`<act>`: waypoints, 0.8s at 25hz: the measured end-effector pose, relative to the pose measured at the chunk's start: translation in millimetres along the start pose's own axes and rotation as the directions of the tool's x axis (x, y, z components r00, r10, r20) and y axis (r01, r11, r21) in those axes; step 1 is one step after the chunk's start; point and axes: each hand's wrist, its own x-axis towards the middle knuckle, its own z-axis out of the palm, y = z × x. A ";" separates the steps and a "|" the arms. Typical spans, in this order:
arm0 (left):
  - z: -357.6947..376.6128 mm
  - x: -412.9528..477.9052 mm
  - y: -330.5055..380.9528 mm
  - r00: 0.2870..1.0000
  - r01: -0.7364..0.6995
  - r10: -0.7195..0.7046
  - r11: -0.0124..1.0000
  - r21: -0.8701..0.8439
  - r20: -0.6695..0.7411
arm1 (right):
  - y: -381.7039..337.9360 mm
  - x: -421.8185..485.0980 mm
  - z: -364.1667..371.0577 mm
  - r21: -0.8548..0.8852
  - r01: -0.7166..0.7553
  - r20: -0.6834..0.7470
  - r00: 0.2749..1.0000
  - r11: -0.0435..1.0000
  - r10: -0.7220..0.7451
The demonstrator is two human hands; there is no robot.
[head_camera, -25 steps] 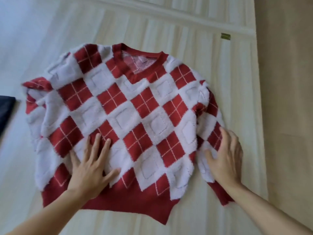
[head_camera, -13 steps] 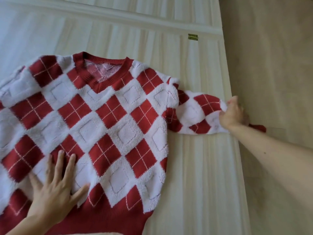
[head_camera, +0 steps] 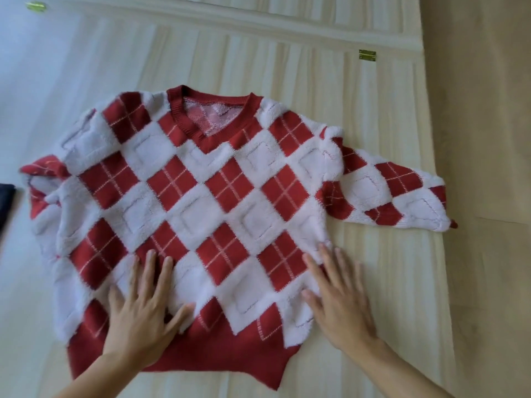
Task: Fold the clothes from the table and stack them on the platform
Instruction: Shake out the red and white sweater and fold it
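Note:
A red and white diamond-patterned sweater (head_camera: 218, 196) lies front up on the pale wooden table (head_camera: 287, 61), its V-neck toward the far side. Its right sleeve (head_camera: 393, 193) stretches out flat to the right, the cuff reaching the table's edge. The left sleeve (head_camera: 40, 173) is bunched at the left. My left hand (head_camera: 143, 308) presses flat on the lower left of the sweater, fingers spread. My right hand (head_camera: 339, 300) rests flat with fingers apart on the sweater's lower right edge, partly on the table.
A dark item (head_camera: 5, 202) shows at the left edge of the view. Two brass hinges (head_camera: 367, 55) (head_camera: 36, 6) sit on the table's far part. Beyond the table's right edge is a tan floor (head_camera: 482, 139).
My right hand pulled the right sleeve out to the right, let it go, and came back to lie flat on the sweater's lower right. The view swung back leftward.

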 end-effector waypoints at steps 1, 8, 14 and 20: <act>-3.0 -2.4 -2.4 0.999 -0.035 0.035 0.999 -0.011 -0.030 | 5.1 -3.7 -2.9 -0.042 -0.043 0.013 0.999 0.998 0.044; -18.5 -27.3 -65.4 0.818 0.443 -0.564 0.741 -0.504 -0.110 | -38.9 -11.4 -40.5 0.060 -0.083 -0.183 0.979 0.995 0.092; -9.2 -78.6 -46.9 0.827 0.484 -0.510 0.432 -0.761 0.236 | -115.7 -66.3 8.4 0.045 0.165 0.218 0.961 0.985 -0.171; -53.8 -65.0 -61.1 0.860 0.488 -0.176 0.017 -0.872 0.478 | -103.0 -33.4 -41.6 0.291 0.065 0.246 0.959 0.955 -0.141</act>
